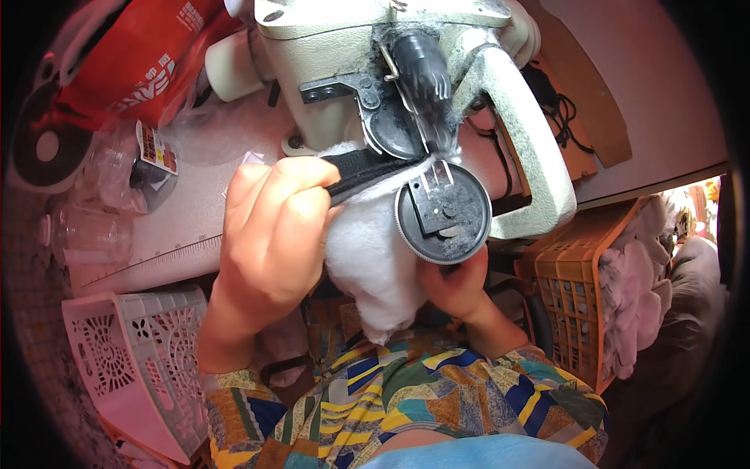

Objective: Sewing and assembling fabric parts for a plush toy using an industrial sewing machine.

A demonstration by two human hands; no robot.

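My left hand (273, 234), fingers closed, grips a black strip (363, 172) along the top edge of white fluffy material (367, 281). The strip runs to the working point of a cream sewing machine (312, 47), where two metal discs meet. The lower disc (445, 215) is toothed at its rim and dusted with lint. My right hand (461, 285) is below that disc, beside the white material, with its fingers mostly hidden behind the disc and material.
At left lie a red bag (133, 62), a tape roll (43, 148), plastic jars (86, 234) and a white basket (133, 344). At right, an orange crate (558, 313) holds pale soft pieces; cardboard (601, 102) and cables (566, 117) lie behind the machine.
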